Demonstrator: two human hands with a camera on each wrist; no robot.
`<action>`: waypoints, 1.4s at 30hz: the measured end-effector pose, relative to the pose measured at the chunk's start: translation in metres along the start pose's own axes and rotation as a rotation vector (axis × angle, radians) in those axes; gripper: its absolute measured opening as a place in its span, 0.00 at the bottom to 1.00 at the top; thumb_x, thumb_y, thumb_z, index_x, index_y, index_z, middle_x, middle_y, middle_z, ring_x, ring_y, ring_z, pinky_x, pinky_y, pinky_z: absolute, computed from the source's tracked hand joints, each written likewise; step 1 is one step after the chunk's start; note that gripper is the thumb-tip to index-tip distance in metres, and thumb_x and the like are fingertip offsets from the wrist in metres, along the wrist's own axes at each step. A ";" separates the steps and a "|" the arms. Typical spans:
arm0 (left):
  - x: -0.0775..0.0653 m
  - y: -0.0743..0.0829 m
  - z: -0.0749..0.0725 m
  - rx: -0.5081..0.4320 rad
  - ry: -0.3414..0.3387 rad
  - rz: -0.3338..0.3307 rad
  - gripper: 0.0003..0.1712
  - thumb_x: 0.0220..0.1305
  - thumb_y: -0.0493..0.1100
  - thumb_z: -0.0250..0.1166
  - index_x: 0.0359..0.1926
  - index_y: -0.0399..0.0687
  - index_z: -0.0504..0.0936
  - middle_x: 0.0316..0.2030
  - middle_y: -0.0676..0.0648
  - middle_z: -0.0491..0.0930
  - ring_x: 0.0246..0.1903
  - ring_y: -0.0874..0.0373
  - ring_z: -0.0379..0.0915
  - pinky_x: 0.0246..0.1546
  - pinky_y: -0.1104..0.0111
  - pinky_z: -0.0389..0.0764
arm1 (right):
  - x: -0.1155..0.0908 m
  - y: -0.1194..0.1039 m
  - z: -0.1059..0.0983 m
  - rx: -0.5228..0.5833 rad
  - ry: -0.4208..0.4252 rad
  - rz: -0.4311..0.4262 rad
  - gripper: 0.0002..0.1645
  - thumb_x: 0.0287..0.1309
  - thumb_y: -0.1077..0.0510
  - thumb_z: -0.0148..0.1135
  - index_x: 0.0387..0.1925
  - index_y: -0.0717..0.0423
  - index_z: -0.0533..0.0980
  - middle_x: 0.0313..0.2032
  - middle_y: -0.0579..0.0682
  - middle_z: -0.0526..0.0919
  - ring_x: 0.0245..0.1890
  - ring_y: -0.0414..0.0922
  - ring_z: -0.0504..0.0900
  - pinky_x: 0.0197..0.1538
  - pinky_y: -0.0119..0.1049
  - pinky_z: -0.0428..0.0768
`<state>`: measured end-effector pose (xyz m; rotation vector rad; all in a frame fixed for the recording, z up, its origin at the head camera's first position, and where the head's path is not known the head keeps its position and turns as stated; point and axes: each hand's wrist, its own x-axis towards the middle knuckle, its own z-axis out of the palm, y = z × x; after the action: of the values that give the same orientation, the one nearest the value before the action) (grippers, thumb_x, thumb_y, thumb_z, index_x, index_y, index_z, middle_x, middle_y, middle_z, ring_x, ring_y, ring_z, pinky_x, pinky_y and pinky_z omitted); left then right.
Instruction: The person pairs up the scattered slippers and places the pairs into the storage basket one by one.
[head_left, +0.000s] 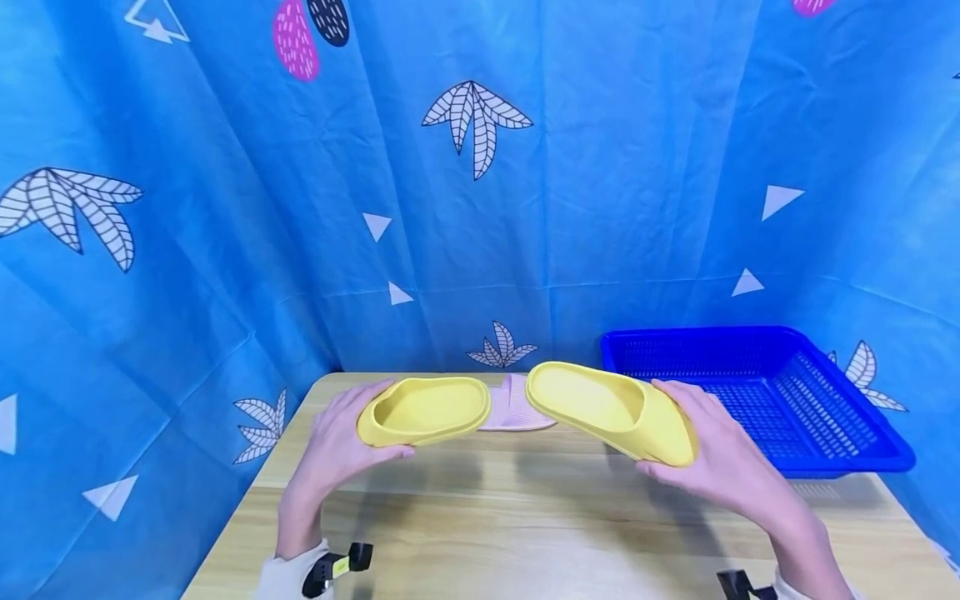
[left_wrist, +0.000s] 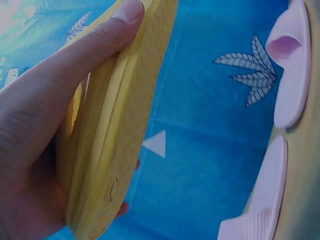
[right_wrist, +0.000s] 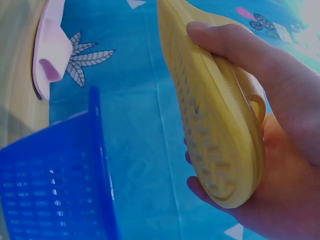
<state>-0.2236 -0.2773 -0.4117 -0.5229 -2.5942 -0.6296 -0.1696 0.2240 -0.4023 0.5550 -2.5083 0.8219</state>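
Note:
My left hand (head_left: 341, 446) grips a yellow slipper (head_left: 431, 408) by its closed toe end, heel pointing inward. Another yellow slipper (head_left: 592, 400) is held by the toe in my right hand (head_left: 723, 450), its heel tilted up toward the middle. Both slippers are raised above the wooden table. Behind them, partly hidden, pink slippers (head_left: 513, 408) lie at the table's back edge; the left wrist view shows a pink slipper (left_wrist: 295, 70) and a second pink slipper (left_wrist: 265, 200) end to end. The textured sole of the right-hand slipper (right_wrist: 205, 135) faces the right wrist camera.
A blue plastic basket (head_left: 840, 400) with perforated walls stands at the back right of the wooden table (head_left: 480, 533). Blue patterned curtains (head_left: 480, 233) hang behind the table and along both sides.

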 end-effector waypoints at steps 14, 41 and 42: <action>0.020 0.028 0.009 -0.103 0.005 0.005 0.56 0.42 0.71 0.80 0.72 0.58 0.72 0.62 0.51 0.77 0.62 0.51 0.69 0.60 0.44 0.67 | 0.001 0.014 -0.017 -0.007 -0.020 0.013 0.61 0.33 0.42 0.89 0.71 0.48 0.70 0.59 0.51 0.78 0.53 0.48 0.71 0.42 0.48 0.70; 0.031 0.069 0.024 -0.103 0.040 0.075 0.57 0.39 0.70 0.82 0.72 0.62 0.72 0.66 0.52 0.73 0.65 0.50 0.65 0.56 0.46 0.71 | -0.004 0.018 -0.029 -0.040 0.002 -0.006 0.62 0.28 0.41 0.91 0.69 0.43 0.72 0.55 0.42 0.80 0.47 0.39 0.70 0.41 0.37 0.68; 0.030 0.070 0.024 -0.097 0.043 0.079 0.57 0.39 0.70 0.82 0.72 0.62 0.72 0.65 0.52 0.73 0.65 0.50 0.65 0.55 0.47 0.71 | -0.004 0.018 -0.028 -0.038 -0.004 -0.007 0.61 0.28 0.41 0.90 0.69 0.43 0.71 0.55 0.42 0.80 0.47 0.39 0.70 0.41 0.37 0.68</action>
<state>-0.2256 -0.1998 -0.3929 -0.6323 -2.4985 -0.7353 -0.1678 0.2558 -0.3920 0.5526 -2.5190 0.7695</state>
